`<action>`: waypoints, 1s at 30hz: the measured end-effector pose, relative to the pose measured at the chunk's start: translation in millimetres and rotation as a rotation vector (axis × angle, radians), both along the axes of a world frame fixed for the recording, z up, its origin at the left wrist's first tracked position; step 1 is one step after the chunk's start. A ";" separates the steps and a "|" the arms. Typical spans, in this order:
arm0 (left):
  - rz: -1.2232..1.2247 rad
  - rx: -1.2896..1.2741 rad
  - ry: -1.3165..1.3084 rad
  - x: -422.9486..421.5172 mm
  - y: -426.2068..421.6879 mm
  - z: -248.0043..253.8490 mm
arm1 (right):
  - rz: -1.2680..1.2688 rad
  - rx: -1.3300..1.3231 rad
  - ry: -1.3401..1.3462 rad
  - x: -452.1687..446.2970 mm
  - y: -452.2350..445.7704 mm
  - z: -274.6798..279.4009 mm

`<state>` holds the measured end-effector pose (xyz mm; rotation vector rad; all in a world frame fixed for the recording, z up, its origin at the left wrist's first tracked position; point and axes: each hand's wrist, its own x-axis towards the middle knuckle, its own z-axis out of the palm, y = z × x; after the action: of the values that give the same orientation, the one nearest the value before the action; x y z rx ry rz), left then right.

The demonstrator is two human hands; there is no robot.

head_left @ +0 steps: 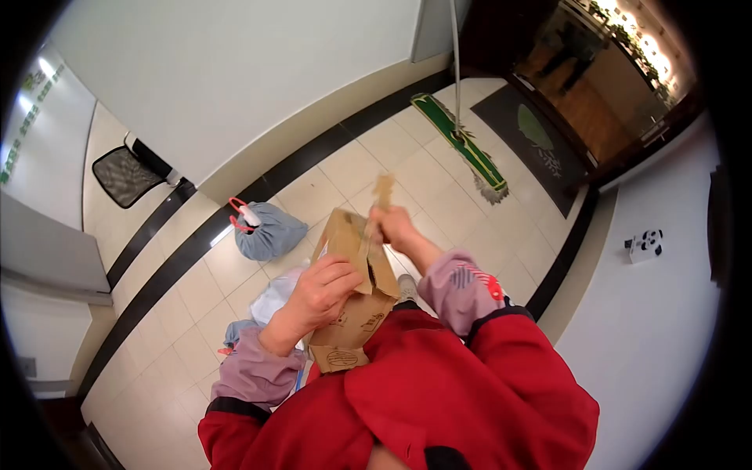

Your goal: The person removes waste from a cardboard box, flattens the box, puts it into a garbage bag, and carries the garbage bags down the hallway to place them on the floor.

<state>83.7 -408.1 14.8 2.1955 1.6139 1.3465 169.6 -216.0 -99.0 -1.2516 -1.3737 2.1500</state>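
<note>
A brown cardboard box point(342, 235) is held in front of my body, with printing on its lower side and a dark gap along its upper seam. My left hand point(323, 294) is closed on the box's near left edge, beside that gap. Just beyond the box's right edge, my right hand point(395, 227) is closed in a fist round a brown strip point(384, 188). The strip's upper end sticks out above the fist and is blurred; whether it is tape or torn cardboard I cannot tell.
On the tiled floor left of the box lie a grey-blue drawstring bag point(270, 232) with red cords and a white plastic bag point(274, 296). A green flat mop point(462, 145) rests ahead, near a dark doormat point(529, 133). A wall point(634, 313) runs along the right.
</note>
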 end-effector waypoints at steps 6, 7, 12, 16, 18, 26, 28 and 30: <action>0.307 0.105 0.084 -48.0 -40.2 9.4 | -0.184 -0.736 0.801 -18.7 -12.5 91.5; 0.460 0.077 0.129 -54.7 -48.3 4.2 | -0.073 -0.820 0.910 -20.1 -24.7 96.4; 0.540 -0.381 -1.121 -22.6 -69.1 -17.6 | -0.087 -0.748 0.894 -28.4 -88.8 96.5; 0.979 -0.224 -1.165 -4.9 -58.2 -69.8 | 0.149 -0.436 0.648 -32.5 -152.9 80.3; 1.087 -0.458 -0.915 -18.4 -74.8 -71.8 | 0.267 -0.510 0.641 -28.8 -173.9 82.8; 1.424 -0.396 -0.669 -19.9 -100.8 -62.0 | 0.589 -0.353 0.546 -28.4 -202.1 75.5; 1.495 -0.421 -0.653 -20.7 -101.5 -58.6 | 0.601 -0.456 0.542 -27.8 -206.0 83.8; 1.548 -0.445 -0.619 -26.6 -106.1 -73.3 | 0.686 -0.460 0.512 -24.8 -211.8 86.2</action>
<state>57.0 -514.2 -58.5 -0.0705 2.8255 1.2901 144.8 -427.9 -12.8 -0.2552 -1.2174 3.0873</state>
